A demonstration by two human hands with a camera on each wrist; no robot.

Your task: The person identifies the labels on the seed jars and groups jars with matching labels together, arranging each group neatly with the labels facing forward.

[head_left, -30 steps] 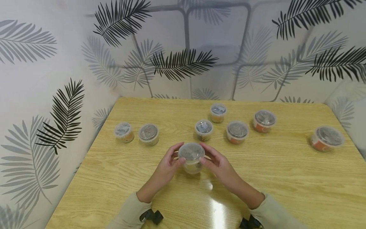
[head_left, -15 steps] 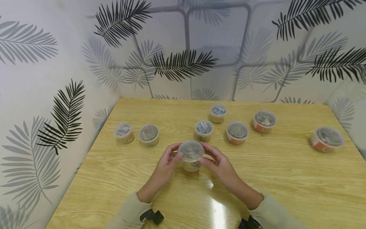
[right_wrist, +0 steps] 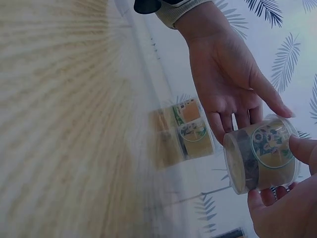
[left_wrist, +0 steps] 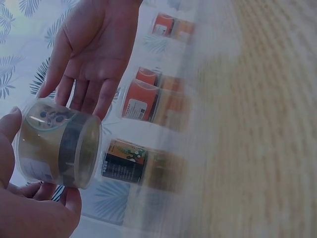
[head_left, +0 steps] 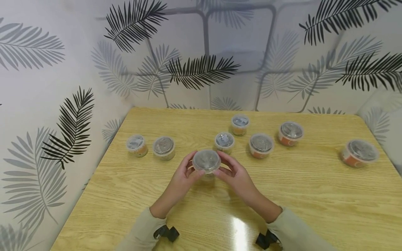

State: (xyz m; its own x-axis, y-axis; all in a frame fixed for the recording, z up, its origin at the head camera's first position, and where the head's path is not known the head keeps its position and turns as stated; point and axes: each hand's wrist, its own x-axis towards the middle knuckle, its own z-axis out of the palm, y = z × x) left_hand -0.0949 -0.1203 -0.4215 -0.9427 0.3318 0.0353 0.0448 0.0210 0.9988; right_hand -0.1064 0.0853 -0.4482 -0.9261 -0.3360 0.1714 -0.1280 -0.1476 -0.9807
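Note:
A round clear plastic tub (head_left: 206, 160) with a greyish lid is held between both hands at mid-table. My left hand (head_left: 184, 174) grips its left side, thumb at the near rim and fingers round the far side. On the other side my right hand (head_left: 233, 176) grips it in the same manner. In the left wrist view the tub (left_wrist: 59, 144) shows a printed label and a dark band, and its base appears raised off the table. The right wrist view shows the tub (right_wrist: 262, 153) with a round green-edged picture on the label.
Two smaller lidded tubs, one a peach-labelled tub (head_left: 137, 145) and one a pale tub (head_left: 164, 148), stand left on the wooden table (head_left: 298, 195). Behind and right stand a small tub (head_left: 224, 140), another small tub (head_left: 240, 124) and red-labelled tubs (head_left: 261, 145), (head_left: 290, 133), (head_left: 359, 153).
Both hands have carried the tub slightly left and up in the head view. Its lid now faces the head camera more fully, and less of its side shows. The other tubs stay put.

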